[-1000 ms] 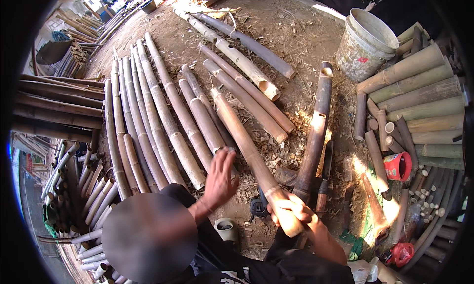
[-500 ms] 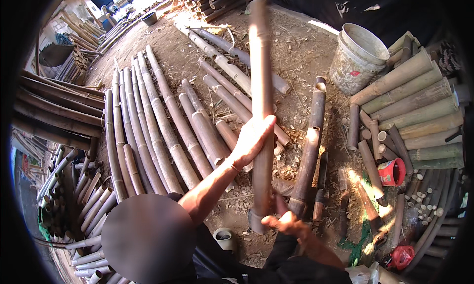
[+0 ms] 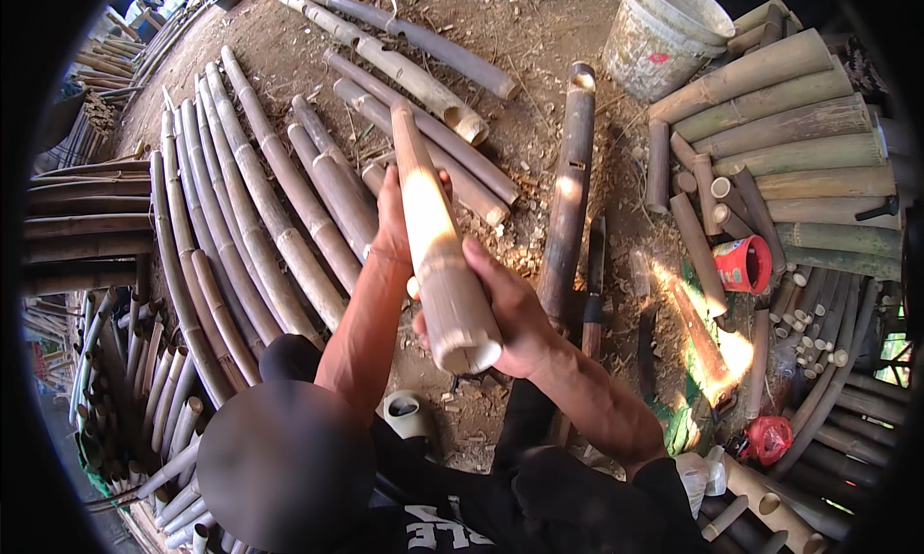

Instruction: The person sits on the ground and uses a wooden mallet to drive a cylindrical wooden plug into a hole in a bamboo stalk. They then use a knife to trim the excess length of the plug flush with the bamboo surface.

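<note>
Above the chip-strewn brown dirt floor (image 3: 549, 20), a person is holding a smooth brown bamboo tube (image 3: 438, 251) in front of the body, its pale, hollow cut end facing the lap and its narrower-looking end pointing away. The left hand (image 3: 391, 217) is wrapping the farther part from the left, fingers showing on the opposite side; the right hand (image 3: 518, 328) is gripping near the hollow end, thumb lying along the right flank and fingers curling underneath. Steady handling is probably calling for both hands sharing the weight, since so round a wall may be inclined to roll, with skin kept off the possibly sharp rim.

Beyond the right hand, a long dark brown notched bamboo length (image 3: 566, 198) is lying on the floor, a dark-bladed knife (image 3: 596, 265) resting just beside it; both are likely limiting low movement that way. Leftward, long pale-brown bamboo poles (image 3: 268, 198) are crowding the left forearm. Farther right, a stained white plastic bucket (image 3: 664, 44) is standing and a red plastic tub (image 3: 736, 265) is lying tipped.
</note>
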